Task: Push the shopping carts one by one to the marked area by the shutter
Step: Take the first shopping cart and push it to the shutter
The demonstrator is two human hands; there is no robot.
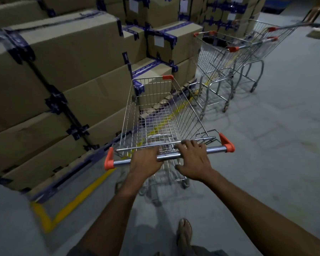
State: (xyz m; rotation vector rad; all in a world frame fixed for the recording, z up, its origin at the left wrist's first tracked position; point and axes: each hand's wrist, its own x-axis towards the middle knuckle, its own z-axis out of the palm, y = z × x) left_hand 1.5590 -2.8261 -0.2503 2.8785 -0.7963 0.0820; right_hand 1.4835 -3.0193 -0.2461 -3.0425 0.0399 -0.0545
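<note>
An empty wire shopping cart [155, 115] with orange corner caps stands right in front of me on the grey floor. My left hand [146, 159] grips its chrome handle bar [216, 150] near the middle. My right hand [194, 159] lies on the same bar just to the right, fingers over the bar and thumb spread below it. Ahead on the right, two more carts [229, 58] stand nested together beside the boxes. A third cart's handle [292, 26] shows behind them. No shutter is in view.
Stacks of large cardboard boxes [63, 71] with blue tape fill the left and back. A yellow floor line [78, 198] runs along their base. Open grey floor [275, 135] lies to the right. A person's feet [316, 13] show at top right. My own foot [185, 231] is below.
</note>
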